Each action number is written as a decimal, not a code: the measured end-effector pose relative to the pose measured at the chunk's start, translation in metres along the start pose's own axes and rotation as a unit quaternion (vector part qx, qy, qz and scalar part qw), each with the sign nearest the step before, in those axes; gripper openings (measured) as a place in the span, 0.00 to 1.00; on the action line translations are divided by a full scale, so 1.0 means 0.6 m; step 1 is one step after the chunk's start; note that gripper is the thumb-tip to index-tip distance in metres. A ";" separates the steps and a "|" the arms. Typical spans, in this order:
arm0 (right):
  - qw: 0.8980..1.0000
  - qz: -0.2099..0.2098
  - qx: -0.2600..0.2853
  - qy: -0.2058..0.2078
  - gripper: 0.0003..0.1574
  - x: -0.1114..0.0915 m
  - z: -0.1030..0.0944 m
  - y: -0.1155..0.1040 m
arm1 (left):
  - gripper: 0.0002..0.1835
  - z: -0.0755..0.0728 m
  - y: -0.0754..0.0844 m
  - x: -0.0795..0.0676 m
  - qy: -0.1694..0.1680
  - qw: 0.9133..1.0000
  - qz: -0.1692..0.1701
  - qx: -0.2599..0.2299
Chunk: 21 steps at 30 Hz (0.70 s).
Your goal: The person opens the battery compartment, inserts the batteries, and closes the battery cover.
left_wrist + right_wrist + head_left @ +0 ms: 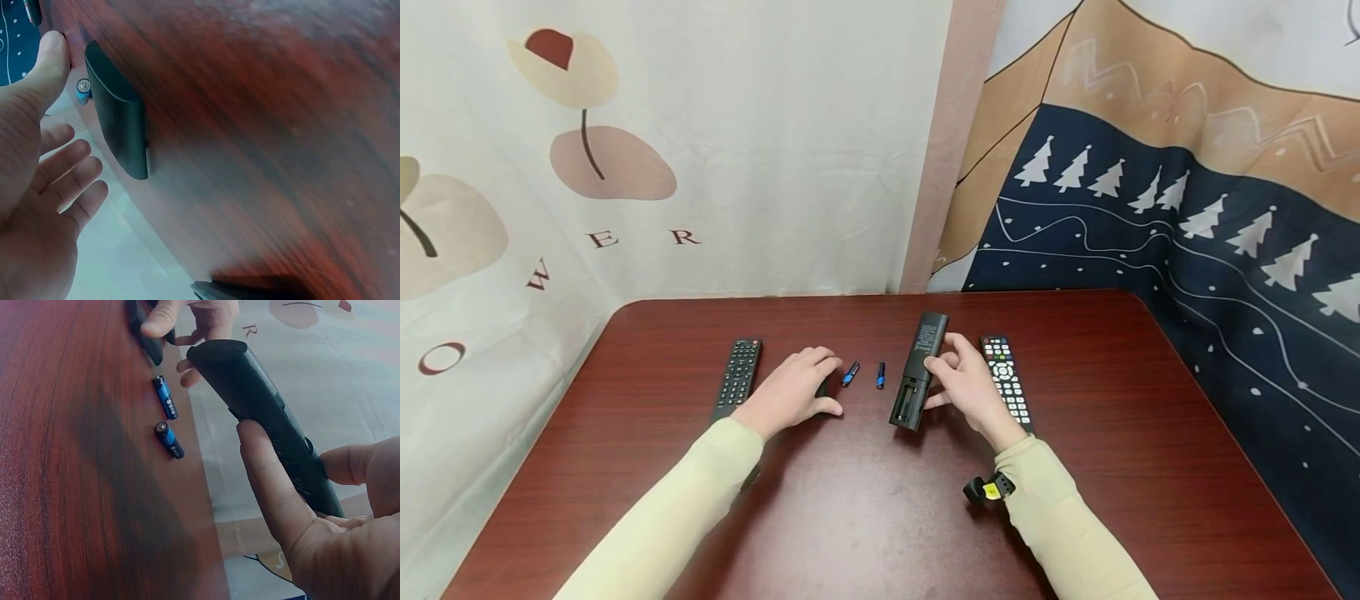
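My right hand [968,385] grips a black remote control [921,367] between thumb and fingers, its back turned up and its battery compartment uncovered at the near end. The compartment appears to hold no battery. My left hand [796,385] hovers over the table with fingers loosely extended. Close by its fingers lies a black battery cover [119,112], mostly hidden under the hand in the head view. Two blue-and-black batteries, a tilted one [851,374] and a straighter one [881,376], lie on the table between the hands.
Another black remote [739,371] lies left of my left hand, partly behind the forearm. A remote with white buttons [1000,367] lies under and beyond my right hand. The brown wooden table [850,517] reaches back to printed curtains [775,167].
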State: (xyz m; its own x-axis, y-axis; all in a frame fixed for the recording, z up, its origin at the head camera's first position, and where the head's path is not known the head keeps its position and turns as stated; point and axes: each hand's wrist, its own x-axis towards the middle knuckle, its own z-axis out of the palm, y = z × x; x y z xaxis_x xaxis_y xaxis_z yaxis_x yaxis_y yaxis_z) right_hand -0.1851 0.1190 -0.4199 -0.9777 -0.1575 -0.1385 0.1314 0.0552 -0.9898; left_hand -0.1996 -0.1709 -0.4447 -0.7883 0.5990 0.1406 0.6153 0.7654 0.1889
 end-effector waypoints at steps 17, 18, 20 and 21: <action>1.000 -0.007 0.000 0.000 0.33 0.001 -0.001 0.005 | 0.29 0.008 0.008 0.034 -0.019 1.000 0.000 0.004; 1.000 -0.007 -0.001 0.000 0.33 0.001 -0.001 0.005 | 0.29 0.008 0.009 0.036 -0.024 1.000 -0.002 0.005; 1.000 -0.006 -0.003 -0.001 0.33 0.000 0.000 0.005 | 0.29 0.009 0.009 0.039 -0.031 0.999 -0.003 0.007; 1.000 -0.007 -0.003 -0.001 0.33 0.000 0.000 0.005 | 0.29 0.009 0.010 0.040 -0.034 0.999 -0.003 0.008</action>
State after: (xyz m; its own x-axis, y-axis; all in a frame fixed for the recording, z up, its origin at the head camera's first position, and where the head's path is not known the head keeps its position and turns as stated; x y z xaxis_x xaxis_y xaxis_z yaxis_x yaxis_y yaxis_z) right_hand -0.1849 0.1192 -0.4230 -0.9790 -0.1604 -0.1256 0.1175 0.0590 -0.9913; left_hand -0.2148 -0.1508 -0.4456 -0.7902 0.6084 0.0735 0.6108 0.7724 0.1738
